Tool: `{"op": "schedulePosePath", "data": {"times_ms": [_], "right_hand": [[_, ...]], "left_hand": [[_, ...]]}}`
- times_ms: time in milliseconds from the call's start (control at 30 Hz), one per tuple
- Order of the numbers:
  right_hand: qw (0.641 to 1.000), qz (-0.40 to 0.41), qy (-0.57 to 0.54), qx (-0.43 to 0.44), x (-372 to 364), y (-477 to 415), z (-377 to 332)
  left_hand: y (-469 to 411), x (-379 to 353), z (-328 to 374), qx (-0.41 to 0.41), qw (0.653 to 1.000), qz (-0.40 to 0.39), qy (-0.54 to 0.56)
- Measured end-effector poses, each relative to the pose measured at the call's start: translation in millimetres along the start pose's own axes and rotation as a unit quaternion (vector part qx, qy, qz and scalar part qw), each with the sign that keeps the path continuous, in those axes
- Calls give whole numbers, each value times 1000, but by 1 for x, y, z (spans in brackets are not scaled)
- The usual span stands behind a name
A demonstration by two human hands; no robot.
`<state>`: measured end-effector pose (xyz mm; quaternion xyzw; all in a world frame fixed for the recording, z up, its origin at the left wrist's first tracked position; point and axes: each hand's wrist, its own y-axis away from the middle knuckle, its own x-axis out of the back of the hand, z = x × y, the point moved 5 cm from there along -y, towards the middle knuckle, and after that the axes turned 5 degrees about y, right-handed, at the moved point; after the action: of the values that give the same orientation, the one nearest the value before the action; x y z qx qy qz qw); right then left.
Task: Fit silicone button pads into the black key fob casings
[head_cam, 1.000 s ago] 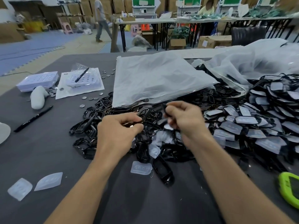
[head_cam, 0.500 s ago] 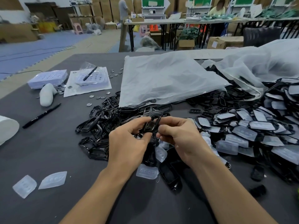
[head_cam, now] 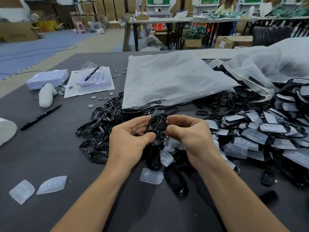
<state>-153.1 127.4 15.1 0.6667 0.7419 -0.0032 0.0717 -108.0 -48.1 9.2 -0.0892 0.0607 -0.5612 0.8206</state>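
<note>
Both bare forearms extend forward, converging. Left grip (head_cam: 132, 139): fingers curled, thumb on the near side. Right grip (head_cam: 189, 134): likewise curled. Both pinch one glossy black plastic key fob casing (head_cam: 156, 120) between them.

The black casing (head_cam: 156, 120) shows only its upper loop — the thumb of the left hand (head_cam: 128, 141) and the fingers (head_cam: 179, 119) of the right hand (head_cam: 190, 133) cover the rest, and what sits inside it cannot be told. The plastic bag (head_cam: 172, 81) hides the far part of the heap of empty frames (head_cam: 103, 118). A white object (head_cam: 5, 131) is cut off at the left edge, the pile of fitted casings (head_cam: 267, 129) at the right — the metal discs (head_cam: 100, 98) are too small to identify
</note>
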Motion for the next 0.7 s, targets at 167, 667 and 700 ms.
{"op": "schedulePosePath", "data": {"times_ms": [167,667,700], "right_hand": [[1000,4,-15,-6,2,-1,-1],[999,10,20,49,3,-1,-9],[999,10,21,49,3,-1,-9]], "left_hand": [[-3,3,-5,34,997,8,73],[-3,0,5,6,993,8,118],[-3,1,4,6,993,9,118]]}}
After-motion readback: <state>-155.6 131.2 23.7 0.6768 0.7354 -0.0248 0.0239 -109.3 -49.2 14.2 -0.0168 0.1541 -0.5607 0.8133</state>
